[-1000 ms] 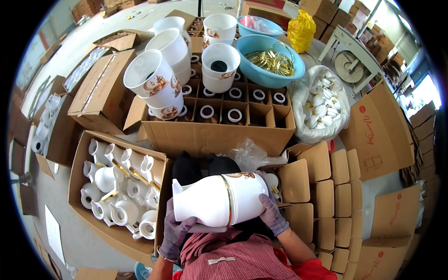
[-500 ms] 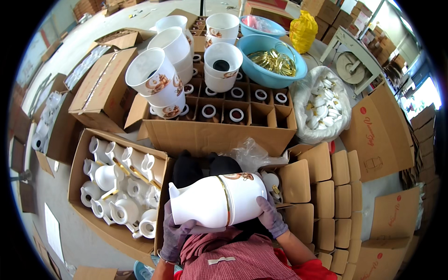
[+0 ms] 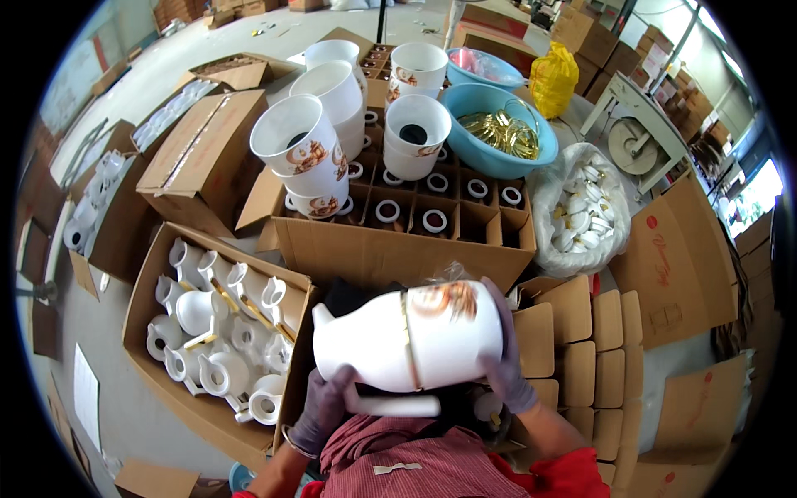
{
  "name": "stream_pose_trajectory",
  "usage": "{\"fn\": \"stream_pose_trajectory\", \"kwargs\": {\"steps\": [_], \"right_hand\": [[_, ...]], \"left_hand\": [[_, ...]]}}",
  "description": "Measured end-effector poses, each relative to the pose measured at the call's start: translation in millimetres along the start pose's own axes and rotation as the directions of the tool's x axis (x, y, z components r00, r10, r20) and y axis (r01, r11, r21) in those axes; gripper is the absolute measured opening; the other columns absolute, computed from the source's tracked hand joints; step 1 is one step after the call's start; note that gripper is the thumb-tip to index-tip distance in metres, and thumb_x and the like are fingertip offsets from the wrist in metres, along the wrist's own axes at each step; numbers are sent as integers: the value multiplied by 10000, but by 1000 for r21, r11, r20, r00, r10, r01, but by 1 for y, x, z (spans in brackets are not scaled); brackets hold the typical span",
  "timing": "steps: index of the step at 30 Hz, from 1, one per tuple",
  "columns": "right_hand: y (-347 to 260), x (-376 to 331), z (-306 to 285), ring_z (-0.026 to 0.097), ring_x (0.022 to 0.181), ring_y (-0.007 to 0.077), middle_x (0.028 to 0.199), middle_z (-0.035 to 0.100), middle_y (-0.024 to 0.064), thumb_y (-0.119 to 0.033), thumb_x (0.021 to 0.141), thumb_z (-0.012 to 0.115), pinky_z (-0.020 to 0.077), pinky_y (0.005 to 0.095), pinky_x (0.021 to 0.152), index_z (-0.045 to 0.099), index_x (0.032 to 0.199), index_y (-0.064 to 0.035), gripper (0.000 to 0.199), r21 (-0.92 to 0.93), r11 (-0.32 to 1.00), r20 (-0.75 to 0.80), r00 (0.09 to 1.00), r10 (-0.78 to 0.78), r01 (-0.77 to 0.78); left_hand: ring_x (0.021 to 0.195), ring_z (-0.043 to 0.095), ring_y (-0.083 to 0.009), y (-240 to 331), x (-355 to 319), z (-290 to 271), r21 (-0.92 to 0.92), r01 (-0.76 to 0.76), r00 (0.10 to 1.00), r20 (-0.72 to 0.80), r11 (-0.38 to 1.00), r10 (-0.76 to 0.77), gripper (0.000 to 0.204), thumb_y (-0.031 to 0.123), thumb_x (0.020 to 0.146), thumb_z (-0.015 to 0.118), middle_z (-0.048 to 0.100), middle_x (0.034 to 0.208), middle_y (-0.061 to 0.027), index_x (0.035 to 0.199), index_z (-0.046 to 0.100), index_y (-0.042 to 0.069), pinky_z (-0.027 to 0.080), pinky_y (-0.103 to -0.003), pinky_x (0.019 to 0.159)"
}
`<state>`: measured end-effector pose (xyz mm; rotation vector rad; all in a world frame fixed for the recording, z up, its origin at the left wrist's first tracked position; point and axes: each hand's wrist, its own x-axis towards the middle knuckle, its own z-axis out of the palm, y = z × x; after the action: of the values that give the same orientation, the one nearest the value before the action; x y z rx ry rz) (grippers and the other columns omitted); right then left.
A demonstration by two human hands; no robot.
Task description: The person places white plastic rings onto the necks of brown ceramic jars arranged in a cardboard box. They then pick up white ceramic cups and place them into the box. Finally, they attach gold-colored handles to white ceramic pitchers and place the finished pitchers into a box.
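Note:
A white thermos jug (image 3: 374,340) with a gold band and a brown printed picture lies sideways between my hands, its spout to the left. My left hand (image 3: 325,407), in a grey-purple glove, is closed on its upper part near the white handle. My right hand (image 3: 508,369), gloved alike, grips the base end, fingers along the bottom. Left of the jug, a carton (image 3: 286,394) holds several white jug tops (image 3: 224,371) with spouts and handles. To the right stands a carton with cardboard dividers (image 3: 573,373).
Ahead, a divided carton (image 3: 398,257) holds several dark bottles with white rims; stacked white jug bodies (image 3: 290,133) stand on it. A blue basin (image 3: 465,158) of gold rings sits at its far right, beside a clear bag of white lids (image 3: 585,216). A yellow bag (image 3: 554,79) lies behind.
The jug has turned, bringing more of its brown picture and its handle into view. My right hand has shifted round the base end. The camera view has moved slightly.

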<state>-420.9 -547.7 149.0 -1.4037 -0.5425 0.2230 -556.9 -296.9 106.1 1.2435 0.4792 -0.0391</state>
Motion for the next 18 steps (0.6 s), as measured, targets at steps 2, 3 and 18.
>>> {"fn": "stream_pose_trajectory", "kwargs": {"steps": [2, 3, 18], "right_hand": [[-4, 10, -1, 392, 1379, 244, 1512, 388, 147, -483, 940, 583, 326, 363, 1135, 291, 1522, -13, 803, 186, 955, -35, 969, 243, -232], [-6, 12, -4, 399, 1372, 234, 1503, 399, 143, -480, 959, 553, 324, 349, 1132, 304, 1519, -21, 766, 260, 918, -42, 946, 321, -300], [7, 44, 5, 573, 1166, 232, 1248, 587, 133, -381, 1007, 490, 425, 327, 996, 568, 1225, 4, 449, -371, 847, -30, 907, -420, 380]], "left_hand": [[1206, 494, -310, 18, 5, 4, 315, -480, 872, 70, 819, 484, 372, 444, 858, 726, 602, 1180, -178, 1003, 728, 101, 425, -427, 999], [1277, 429, -344, 32, 14, 9, 426, -664, 724, 159, 615, 672, 303, 434, 847, 734, 584, 1186, -205, 953, 754, 152, 393, -452, 1032], [990, 645, -233, 33, 38, -4, -139, 48, 998, 39, 989, -43, 462, 403, 952, 599, 643, 1171, -154, 1044, 691, -40, 511, -361, 884]]}}
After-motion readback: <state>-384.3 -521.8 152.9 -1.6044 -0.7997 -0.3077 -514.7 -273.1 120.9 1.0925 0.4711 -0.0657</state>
